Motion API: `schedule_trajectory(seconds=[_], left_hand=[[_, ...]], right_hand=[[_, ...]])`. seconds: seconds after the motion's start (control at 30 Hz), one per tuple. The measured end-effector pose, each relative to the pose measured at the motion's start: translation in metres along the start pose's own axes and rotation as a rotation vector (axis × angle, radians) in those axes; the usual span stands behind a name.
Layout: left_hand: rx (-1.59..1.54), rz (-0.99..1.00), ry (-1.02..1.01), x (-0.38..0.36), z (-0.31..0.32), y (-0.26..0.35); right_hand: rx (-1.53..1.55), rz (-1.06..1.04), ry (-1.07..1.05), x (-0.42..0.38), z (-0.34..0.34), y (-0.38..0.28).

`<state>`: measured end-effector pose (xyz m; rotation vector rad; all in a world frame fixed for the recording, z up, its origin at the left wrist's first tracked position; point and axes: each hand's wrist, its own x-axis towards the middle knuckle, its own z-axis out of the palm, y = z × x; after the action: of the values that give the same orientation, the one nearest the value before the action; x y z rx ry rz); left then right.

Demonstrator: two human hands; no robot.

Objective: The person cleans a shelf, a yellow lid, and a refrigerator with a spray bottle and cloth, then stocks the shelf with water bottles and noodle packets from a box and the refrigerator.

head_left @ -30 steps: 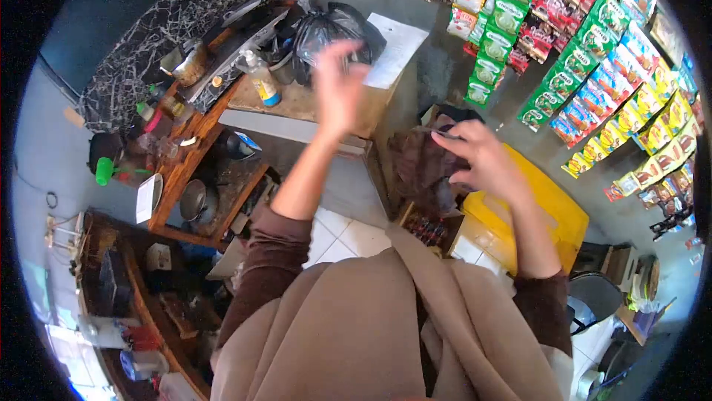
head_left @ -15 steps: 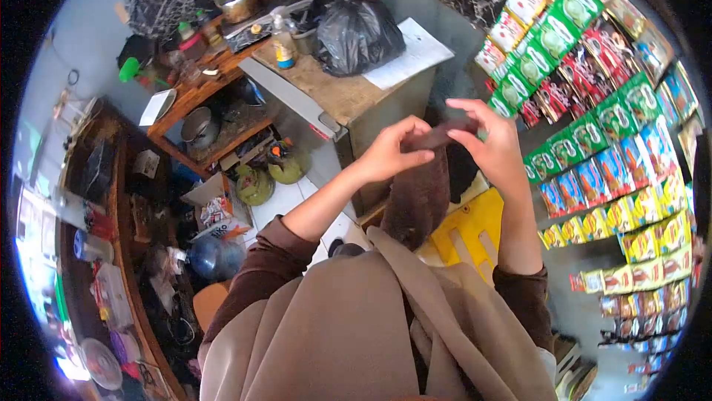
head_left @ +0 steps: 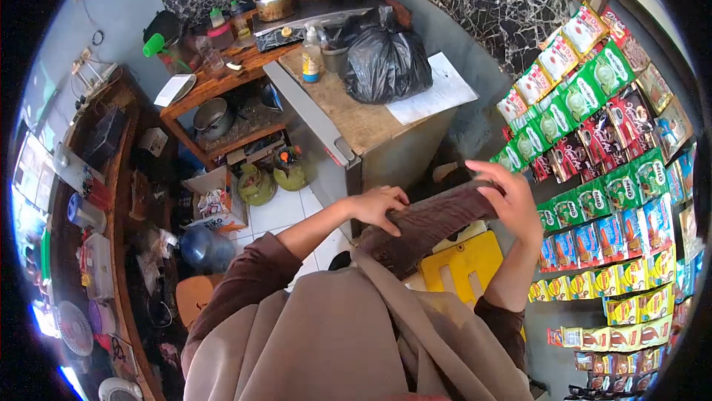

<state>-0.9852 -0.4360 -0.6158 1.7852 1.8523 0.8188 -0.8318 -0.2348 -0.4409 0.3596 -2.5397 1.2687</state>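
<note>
A dark brown cloth, towel-like in texture, is stretched between my two hands in front of my waist. My left hand has its fingers and thumb curled on the left end. At the upper right end, my right hand grips the cloth with the thumb on top; some of its fingers are hidden. The cloth slants upward to the right and looks folded into a band. Below it shows a yellow plastic piece, partly covered by the cloth and my right forearm.
Ahead stands a cabinet with a wooden top, bearing a black plastic bag and a bottle. Hanging sachet strips line the right wall. Green gas cylinders and a blue water jug are on the left floor.
The cloth was hanging down from its upper edge between my hands; now it is a lower, slanting band. My hands have moved down and farther apart.
</note>
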Motion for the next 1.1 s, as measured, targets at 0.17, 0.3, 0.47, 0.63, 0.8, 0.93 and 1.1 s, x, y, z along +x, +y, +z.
schedule_trajectory(seconds=[0.17,0.3,0.47,0.63,0.8,0.93,1.1], left_hand=[[0.136,-0.071,0.238,-0.031,-0.009,0.001],[0.391,-0.119,0.448,-0.046,-0.028,0.015],[0.541,-0.365,0.692,-0.054,-0.038,0.010],[0.645,-0.402,0.858,-0.066,-0.040,0.014],[0.494,-0.559,0.833,-0.065,-0.043,0.017],[0.441,-0.588,0.752,-0.056,-0.045,0.015],[0.419,-0.738,0.601,-0.049,-0.052,0.002]], right_hand=[[-0.101,0.234,0.002,-0.022,-0.020,0.010],[-0.246,0.294,0.093,-0.026,-0.023,0.036],[-0.455,-0.009,0.410,-0.006,-0.027,0.029],[-0.737,-0.003,0.677,0.010,-0.026,0.052],[-1.203,0.213,0.900,0.028,-0.034,0.097],[-0.985,0.598,0.668,0.038,-0.053,0.154],[0.263,0.851,0.597,0.075,-0.070,0.218]])
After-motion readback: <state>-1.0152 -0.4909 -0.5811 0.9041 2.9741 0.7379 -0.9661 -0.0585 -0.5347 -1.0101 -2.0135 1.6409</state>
